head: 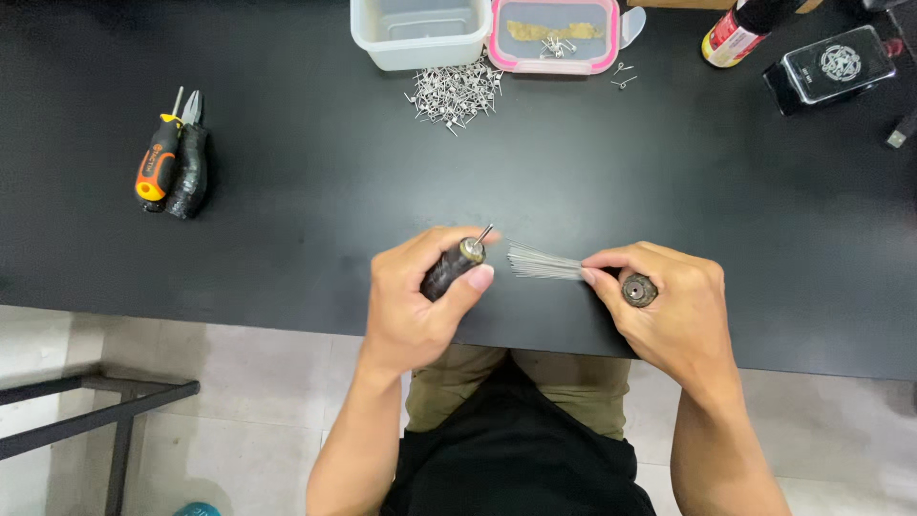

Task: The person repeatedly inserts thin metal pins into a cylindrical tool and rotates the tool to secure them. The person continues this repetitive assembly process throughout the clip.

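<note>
My left hand (415, 291) grips a dark-handled tool (451, 268) whose short metal tip points up and to the right. My right hand (669, 301) pinches a fan of thin straight metal wires (543, 262) between thumb and forefinger; the wires point left toward the tool tip. A dark round knob-like piece (639, 290) also sits in my right hand's fingers. Both hands hover over the near edge of the black table (315, 220).
A pile of small bent wire pieces (455, 94) lies at the back, before a clear plastic tub (420, 31) and a pink-rimmed lid (554, 36). An orange-handled screwdriver and dark pliers (175, 160) lie left. A bottle (734, 36) and a black box (829, 67) stand back right.
</note>
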